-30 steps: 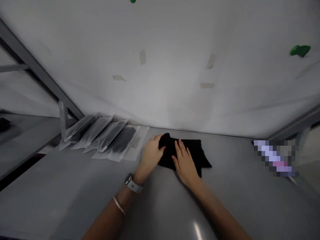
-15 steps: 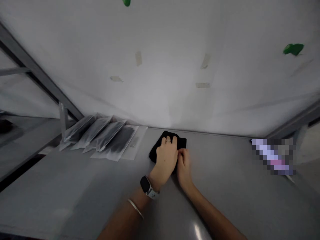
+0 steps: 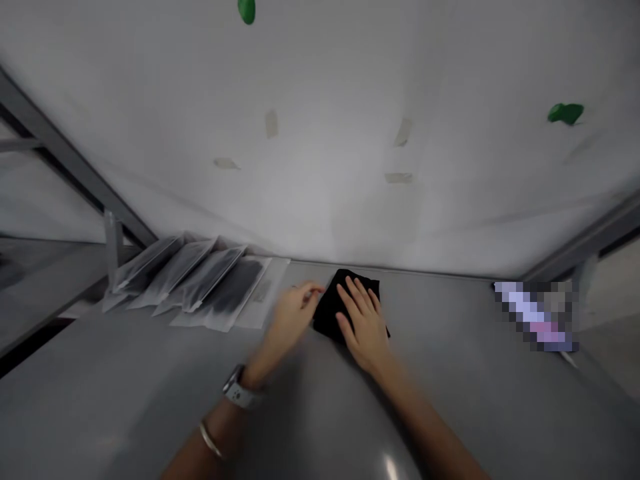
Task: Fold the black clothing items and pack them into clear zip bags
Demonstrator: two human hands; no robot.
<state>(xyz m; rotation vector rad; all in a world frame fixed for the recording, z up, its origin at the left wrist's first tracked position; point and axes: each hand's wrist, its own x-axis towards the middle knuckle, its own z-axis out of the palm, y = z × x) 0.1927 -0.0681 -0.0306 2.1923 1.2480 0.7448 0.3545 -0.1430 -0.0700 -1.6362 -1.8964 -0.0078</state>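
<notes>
A folded black cloth lies on the grey table near its back edge. My right hand rests flat on top of it, fingers spread. Just left of the cloth is my left hand, its fingers curled and slightly blurred, with the fingertips beside the cloth's upper left edge. Whether those fingertips pinch anything cannot be made out. A watch and a bangle are on the left wrist and forearm.
Several clear zip bags with dark contents overlap at the back left of the table. A pixelated object lies at the right. Behind stands a white wall with tape pieces; metal frame bars slant at both sides.
My left hand has come off the cloth and moved left. My right hand has gone from the cloth's right edge to lying spread on top. The cloth now looks flatter and squarer.
</notes>
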